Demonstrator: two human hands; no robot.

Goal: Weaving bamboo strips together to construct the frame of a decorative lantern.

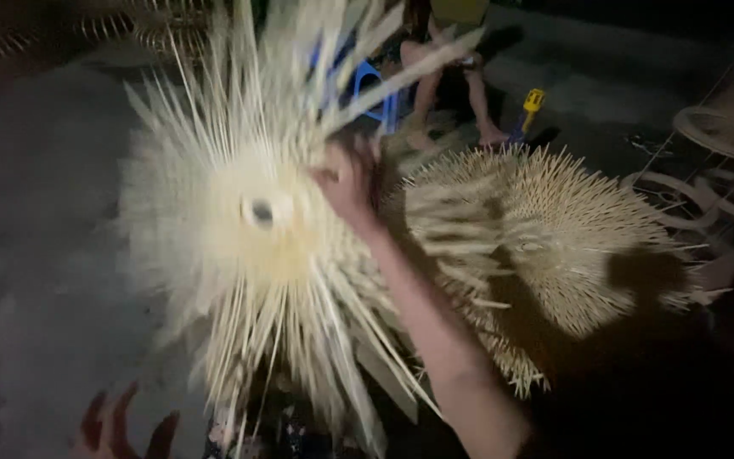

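Note:
A pale woven bamboo piece (248,229), round with a small hole at its centre and long loose strips sticking out all around, is held up in front of me. My right hand (346,183) reaches up and grips its strips near the right of the centre. My left hand (121,429) shows only at the bottom edge, fingers spread, holding nothing and dim in the shadow below the piece.
A second round woven bamboo piece (545,246) with spiky ends lies on the floor to the right. Behind sit a person's bare legs (448,93), a blue stool (375,89) and a yellow toy (533,102). Bamboo hoops (707,136) lie at the far right.

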